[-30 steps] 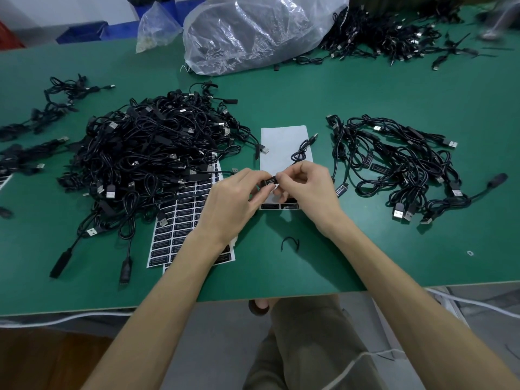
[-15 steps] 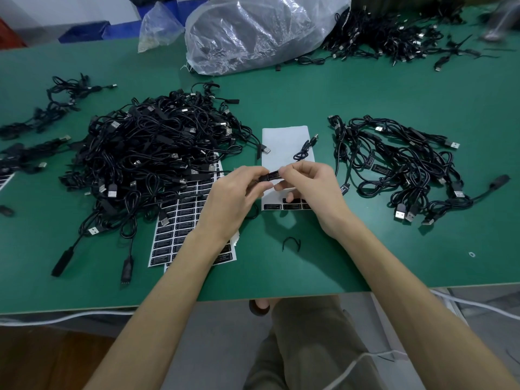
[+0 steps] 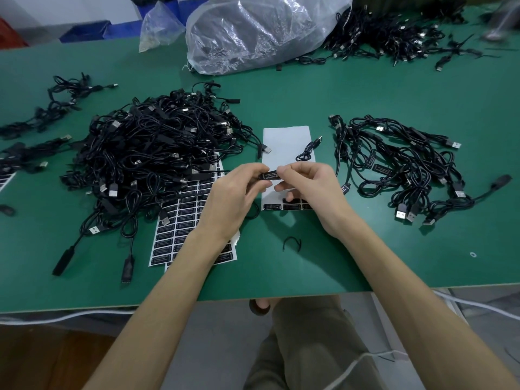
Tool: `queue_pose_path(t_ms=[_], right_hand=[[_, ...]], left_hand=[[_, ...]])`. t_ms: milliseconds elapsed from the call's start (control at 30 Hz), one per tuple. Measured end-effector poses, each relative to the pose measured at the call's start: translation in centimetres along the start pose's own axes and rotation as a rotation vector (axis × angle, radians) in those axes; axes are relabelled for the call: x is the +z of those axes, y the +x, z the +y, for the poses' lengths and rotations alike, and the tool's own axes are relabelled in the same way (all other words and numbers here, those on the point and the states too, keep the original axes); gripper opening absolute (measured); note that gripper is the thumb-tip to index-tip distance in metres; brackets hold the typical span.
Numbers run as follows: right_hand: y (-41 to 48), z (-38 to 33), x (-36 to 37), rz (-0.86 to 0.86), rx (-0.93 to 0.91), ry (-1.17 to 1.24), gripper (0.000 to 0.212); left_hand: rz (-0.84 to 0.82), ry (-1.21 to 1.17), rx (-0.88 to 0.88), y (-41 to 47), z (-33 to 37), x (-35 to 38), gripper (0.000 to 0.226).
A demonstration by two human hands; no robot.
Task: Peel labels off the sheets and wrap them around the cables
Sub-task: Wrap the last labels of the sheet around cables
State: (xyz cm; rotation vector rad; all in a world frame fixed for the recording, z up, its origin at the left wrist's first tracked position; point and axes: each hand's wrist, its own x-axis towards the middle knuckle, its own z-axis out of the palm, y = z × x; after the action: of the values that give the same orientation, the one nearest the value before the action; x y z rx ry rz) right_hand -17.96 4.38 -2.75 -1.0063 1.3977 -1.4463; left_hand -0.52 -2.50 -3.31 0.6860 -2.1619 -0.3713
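Left hand, right hand | fingers of both pinching 1 black label | white print unreadable

Below the table's near edge, I wear olive-khaki trousers and a dark sandal; my forearms are bare.

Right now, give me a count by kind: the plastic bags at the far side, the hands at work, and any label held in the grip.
Plastic bags: 2, large bag and small bag
Hands: 2, left hand and right hand
Label in the grip of both hands: 1
Total: 5
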Motion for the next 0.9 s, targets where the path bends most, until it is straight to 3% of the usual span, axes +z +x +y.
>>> queue_pose_path(t_ms=[900], right_hand=[[0.07,0.36,0.17,0.033,-0.049,-0.073,0.016]], left_hand=[[-0.041,-0.022,-0.019,-0.02,0.19,-0.16,0.027]])
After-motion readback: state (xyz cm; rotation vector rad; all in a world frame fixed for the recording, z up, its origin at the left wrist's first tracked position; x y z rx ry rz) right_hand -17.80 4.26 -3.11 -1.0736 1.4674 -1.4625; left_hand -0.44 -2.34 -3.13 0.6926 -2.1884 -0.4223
